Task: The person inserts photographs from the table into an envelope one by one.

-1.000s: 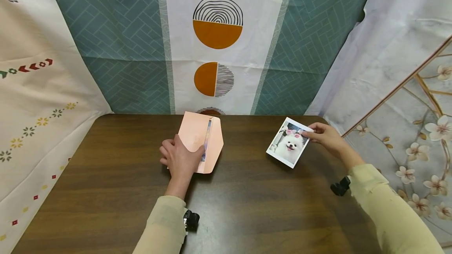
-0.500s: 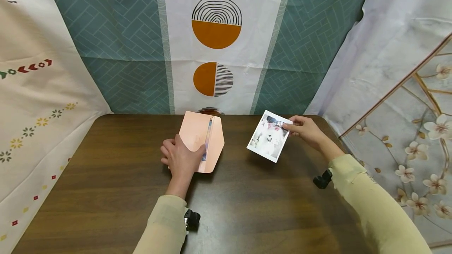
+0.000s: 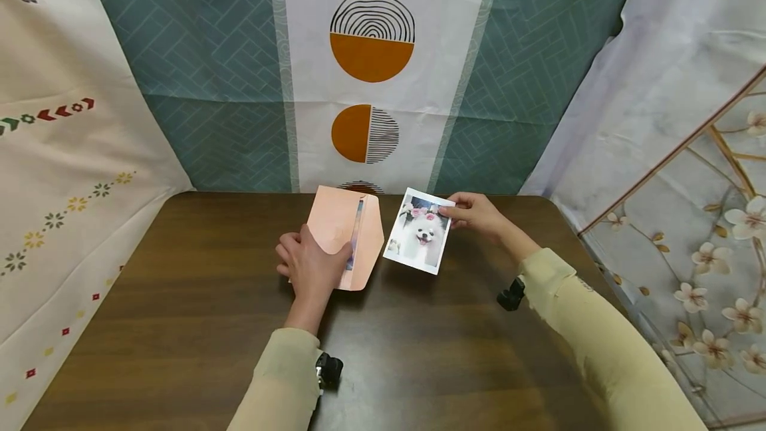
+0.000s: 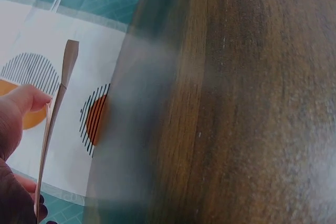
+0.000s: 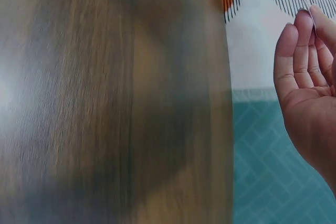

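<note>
A pink envelope [image 3: 332, 215], its flap folded out to the right, is held up over the table by my left hand [image 3: 314, 268]. Inside its mouth a strip of a bluish picture shows. The left wrist view has the envelope [image 4: 50, 124] edge-on, with the thumb on one side and fingers behind it. My right hand [image 3: 479, 215] pinches a white-bordered photo [image 3: 419, 231] of a fluffy white dog with pink flowers on its head. The photo is just right of the envelope flap, a small gap apart. Seen from the right wrist, thumb and fingertips of the hand [image 5: 310, 82] meet on the photo's thin edge.
A dark brown wooden table [image 3: 197, 324] lies under both hands. Behind it hangs a teal and white patterned cloth [image 3: 209, 85]. A cream cloth [image 3: 72, 165] is at the left, and a floral cloth [image 3: 676, 205] at the right.
My right hand has carried the dog photo leftward, from the table's right side to close beside the envelope. My left hand and the envelope have stayed nearly still.
</note>
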Tool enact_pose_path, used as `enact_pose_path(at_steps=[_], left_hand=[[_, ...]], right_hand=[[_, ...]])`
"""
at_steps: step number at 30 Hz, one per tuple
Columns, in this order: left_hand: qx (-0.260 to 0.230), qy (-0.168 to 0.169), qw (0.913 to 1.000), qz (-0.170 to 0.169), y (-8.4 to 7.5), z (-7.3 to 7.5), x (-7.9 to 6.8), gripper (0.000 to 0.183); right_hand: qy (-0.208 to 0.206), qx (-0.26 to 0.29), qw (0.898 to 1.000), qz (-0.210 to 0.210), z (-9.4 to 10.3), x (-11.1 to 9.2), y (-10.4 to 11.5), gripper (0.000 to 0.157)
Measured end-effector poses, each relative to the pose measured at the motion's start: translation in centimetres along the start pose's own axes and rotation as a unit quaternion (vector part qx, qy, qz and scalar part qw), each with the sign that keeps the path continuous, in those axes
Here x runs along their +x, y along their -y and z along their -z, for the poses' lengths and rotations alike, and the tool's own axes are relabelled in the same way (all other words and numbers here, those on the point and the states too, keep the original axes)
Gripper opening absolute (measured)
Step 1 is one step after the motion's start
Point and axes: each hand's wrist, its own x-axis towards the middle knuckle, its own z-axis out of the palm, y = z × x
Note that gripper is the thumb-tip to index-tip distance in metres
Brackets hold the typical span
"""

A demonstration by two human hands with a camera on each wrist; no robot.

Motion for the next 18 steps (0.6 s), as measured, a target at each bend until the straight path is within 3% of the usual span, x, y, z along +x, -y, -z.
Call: enact_pose_path(at_steps=[9,18], left_hand=[[0.002,0.002,1.0000,0.004,-0.3,-0.1,0.0,0.089],[0.002,0.005,0.9999,0.009,-0.3,0.0,0.0,0.091]], right_hand=[[0.020,0.040,0.999,0.010,-2.8,1.7,1.0,0.030],[0.022,0.037,0.999,0.007,-5.2,3.4,1.2,0.026]])
